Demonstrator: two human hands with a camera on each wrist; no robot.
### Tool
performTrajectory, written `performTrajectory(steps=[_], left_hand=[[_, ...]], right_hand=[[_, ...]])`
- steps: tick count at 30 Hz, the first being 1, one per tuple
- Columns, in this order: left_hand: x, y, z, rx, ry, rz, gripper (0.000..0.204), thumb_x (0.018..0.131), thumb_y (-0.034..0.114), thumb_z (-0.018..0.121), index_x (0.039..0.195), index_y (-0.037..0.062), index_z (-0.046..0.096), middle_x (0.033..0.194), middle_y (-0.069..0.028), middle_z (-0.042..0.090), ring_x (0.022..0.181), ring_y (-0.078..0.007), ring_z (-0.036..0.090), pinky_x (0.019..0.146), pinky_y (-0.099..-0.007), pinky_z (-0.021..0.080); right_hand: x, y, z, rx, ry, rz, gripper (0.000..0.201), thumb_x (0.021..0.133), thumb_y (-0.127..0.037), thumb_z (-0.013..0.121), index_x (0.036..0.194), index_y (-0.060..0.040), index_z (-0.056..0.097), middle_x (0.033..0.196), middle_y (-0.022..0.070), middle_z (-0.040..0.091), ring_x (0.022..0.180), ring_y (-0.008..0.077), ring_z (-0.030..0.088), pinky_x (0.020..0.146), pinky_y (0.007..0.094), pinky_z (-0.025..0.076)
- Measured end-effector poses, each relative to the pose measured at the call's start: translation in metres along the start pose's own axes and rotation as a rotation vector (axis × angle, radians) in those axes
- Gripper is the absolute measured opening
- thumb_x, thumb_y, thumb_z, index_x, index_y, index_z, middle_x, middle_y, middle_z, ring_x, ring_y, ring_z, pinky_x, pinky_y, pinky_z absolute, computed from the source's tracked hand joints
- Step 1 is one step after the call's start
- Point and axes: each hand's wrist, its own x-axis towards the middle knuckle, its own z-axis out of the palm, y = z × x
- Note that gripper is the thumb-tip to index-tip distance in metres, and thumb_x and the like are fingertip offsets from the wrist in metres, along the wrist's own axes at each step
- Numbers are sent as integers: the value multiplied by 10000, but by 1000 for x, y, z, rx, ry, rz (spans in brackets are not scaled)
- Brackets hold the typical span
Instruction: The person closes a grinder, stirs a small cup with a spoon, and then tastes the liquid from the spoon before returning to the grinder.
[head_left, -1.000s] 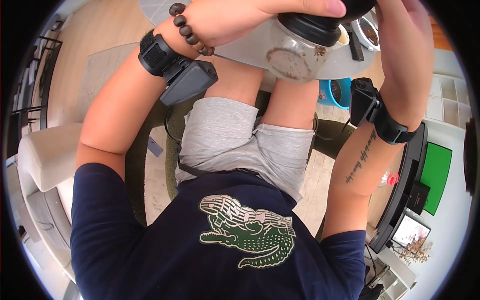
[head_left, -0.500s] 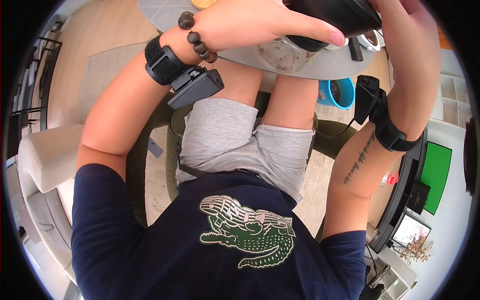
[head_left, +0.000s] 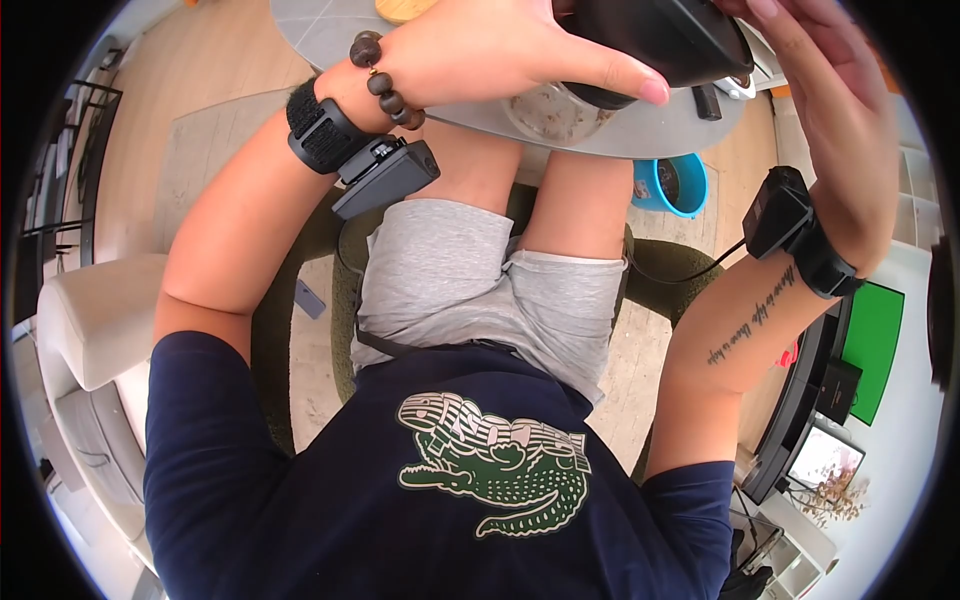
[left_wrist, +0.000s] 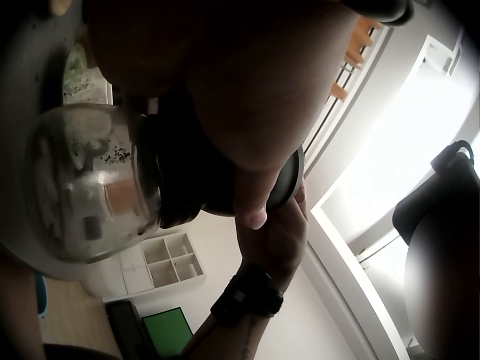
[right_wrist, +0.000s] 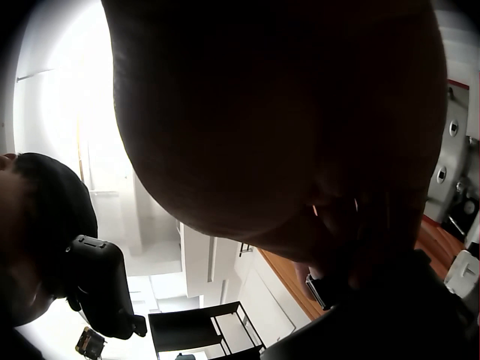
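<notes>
My left hand [head_left: 490, 55] grips what looks like a hand coffee grinder [head_left: 665, 40] at its black middle, the thumb lying across the front. Below that hand, the grinder's clear glass jar [head_left: 555, 112] shows brown specks inside; the left wrist view shows the jar [left_wrist: 90, 195] side-on with dark grounds stuck to its wall. The black top tilts toward the right. My right hand [head_left: 825, 80] is raised beside that top, its fingertips partly cut off by the frame. In the left wrist view the right hand [left_wrist: 274, 236] overlaps the black disc; I cannot tell whether it holds something.
A grey table [head_left: 480, 118] lies beyond my knees, with a wooden round piece [head_left: 403, 10] and a small black object [head_left: 707, 102] on it. A blue bin [head_left: 690, 188] stands on the floor past the table edge. A phone [head_left: 310, 298] lies beside the chair.
The grinder has tipped, its black top swinging right and its jar shifting left. My right hand and forearm have moved outward to the right. The left hand keeps its grip.
</notes>
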Motion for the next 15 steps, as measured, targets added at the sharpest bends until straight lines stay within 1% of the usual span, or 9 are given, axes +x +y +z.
performTrajectory(steps=[4,5,6,7,8,9,11,13,15], left_hand=[[9,-22,19,54,267,69,434,1011,538,791,916,115,816,807,38,768,633,-57,635,591,-237,499],[12,-4,24,55,267,69,434,1011,538,791,916,115,816,807,38,768,633,-57,635,591,-237,499],[15,28,30,116,320,-211,447,1013,549,786,873,124,805,780,41,758,621,-57,628,586,-231,489],[16,46,35,179,369,-489,465,1014,560,780,829,133,794,754,44,749,610,-57,622,582,-226,480],[16,29,31,181,367,-489,465,1014,560,780,829,133,794,754,44,749,610,-57,622,582,-226,480],[15,-2,23,148,277,-386,485,1016,568,775,785,142,779,722,50,729,591,-53,601,574,-225,462],[10,-18,16,118,188,-285,508,1018,577,770,742,151,764,690,57,710,573,-49,579,566,-224,444],[5,-11,11,110,151,-190,567,1025,596,756,658,166,718,637,78,653,540,-35,512,550,-233,400],[9,-21,16,89,174,-190,530,1030,562,769,688,160,717,645,83,643,537,-30,488,546,-234,389]], right_hand=[[-2,-7,7,-148,89,-56,225,989,-108,686,1118,68,742,893,67,759,786,149,677,706,320,534],[-3,-7,7,-186,111,-69,224,986,-106,686,1113,69,743,887,68,759,783,150,677,704,322,534],[-3,-3,1,-185,110,-65,224,986,-106,686,1113,69,743,887,68,759,783,150,677,704,322,534],[-3,2,-13,-74,-7,-42,216,955,-100,681,1061,78,742,857,102,759,758,182,684,703,345,537],[-2,2,-24,38,-124,-19,210,924,-93,676,1010,87,742,826,136,758,733,213,692,701,367,540],[1,-9,-27,37,-123,-17,210,924,-93,676,1010,87,742,826,136,758,733,213,692,701,367,540],[7,-32,-26,-40,-141,263,196,885,-88,662,920,95,725,775,192,736,703,275,696,708,392,544],[5,-19,-19,-29,-108,153,198,888,-88,670,949,93,726,776,199,731,687,299,687,701,396,545],[0,-16,-12,-18,-78,44,204,892,-88,678,977,91,727,776,206,726,671,322,679,693,399,546]])
